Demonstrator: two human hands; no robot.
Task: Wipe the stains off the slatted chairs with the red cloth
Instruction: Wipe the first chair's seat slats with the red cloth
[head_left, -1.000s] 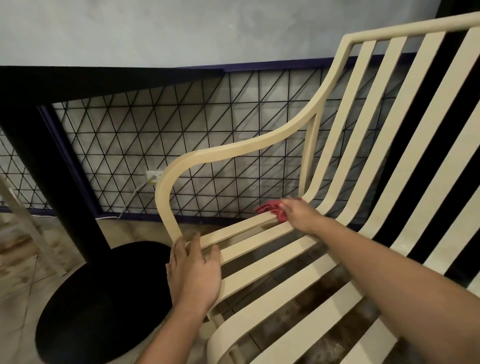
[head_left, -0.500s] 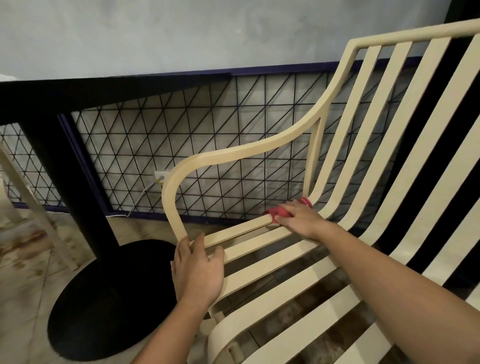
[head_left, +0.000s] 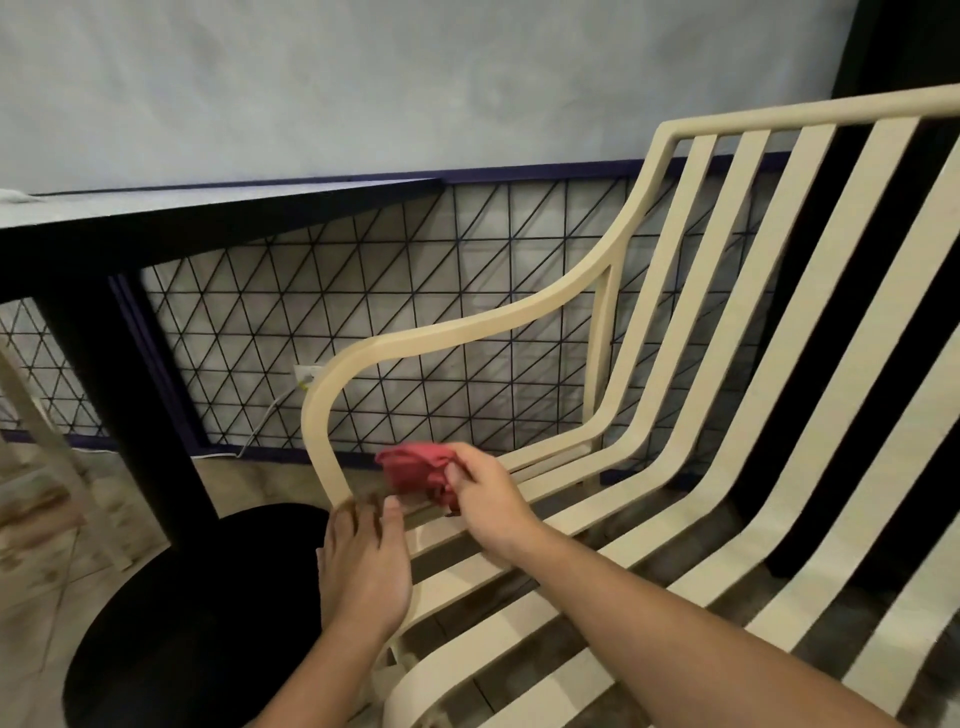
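Note:
A cream slatted chair fills the right half of the view, its curved armrest bending down to the seat's front corner. My right hand grips a bunched red cloth against the leftmost seat slat, close to the front of the seat. My left hand rests on the front left corner of the seat, fingers laid over the slat ends just below the armrest's foot. The two hands are almost touching.
A black table with a thick post and round black base stands close on the left. A black wire grid panel and a wall socket with a white cable lie behind. Part of another cream chair shows at far left.
My right hand has drawn the red cloth forward along the leftmost seat slat, from the back of the seat to near the front corner. My left hand has stayed at the seat's corner.

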